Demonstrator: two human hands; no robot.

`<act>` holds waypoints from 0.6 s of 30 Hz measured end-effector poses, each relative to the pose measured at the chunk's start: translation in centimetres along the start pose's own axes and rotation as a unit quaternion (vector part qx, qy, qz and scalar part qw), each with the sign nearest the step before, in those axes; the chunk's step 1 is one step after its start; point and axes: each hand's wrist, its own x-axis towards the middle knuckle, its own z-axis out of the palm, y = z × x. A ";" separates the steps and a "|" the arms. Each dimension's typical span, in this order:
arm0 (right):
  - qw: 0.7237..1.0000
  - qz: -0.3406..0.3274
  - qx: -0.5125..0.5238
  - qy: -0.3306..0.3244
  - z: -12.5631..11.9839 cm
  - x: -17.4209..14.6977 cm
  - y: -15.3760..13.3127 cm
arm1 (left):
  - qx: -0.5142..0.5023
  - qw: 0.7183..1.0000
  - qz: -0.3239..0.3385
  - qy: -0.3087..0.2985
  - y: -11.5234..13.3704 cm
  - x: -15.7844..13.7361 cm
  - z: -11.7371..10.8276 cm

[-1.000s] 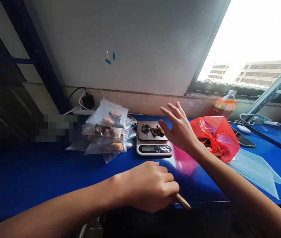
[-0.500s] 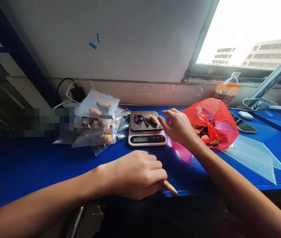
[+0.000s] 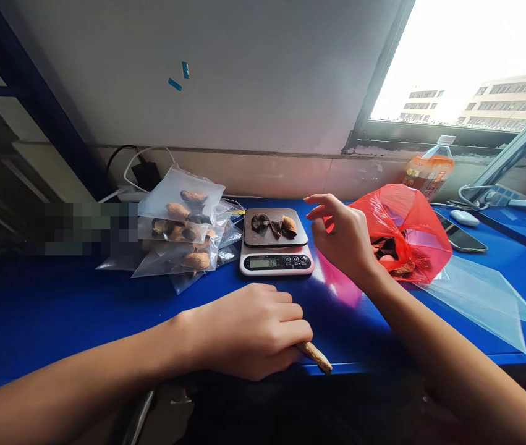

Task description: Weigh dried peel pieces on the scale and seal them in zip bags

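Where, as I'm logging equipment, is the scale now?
In the head view, the scale is near the centre, between the clear bags at left and the right hand.

From my remote post I have both bare arms in view. My left arm (image 3: 100, 371) enters at the lower left and runs rightward with a gentle rise to the wrist (image 3: 183, 327). The left hand (image 3: 260, 330) is turned back upward, its fingers (image 3: 293, 312) curled under in a firm grip, the thumb hidden from me. My right arm (image 3: 452, 346) slants up and leftward from the lower right corner. The right hand (image 3: 318, 213) is raised, farther out than the left and well apart from it, fingers bent leftward, thumb below them across a gap.
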 end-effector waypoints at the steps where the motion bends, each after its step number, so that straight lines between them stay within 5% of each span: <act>1: 1.000 0.001 0.005 0.000 0.0 -0.1 -0.1 | 0.000 1.000 0.000 -0.003 0.0 0.0 0.0; 18: 0.998 -0.057 0.029 0.028 -0.9 0.3 0.0 | 0.002 1.000 0.006 0.007 -0.1 0.2 0.0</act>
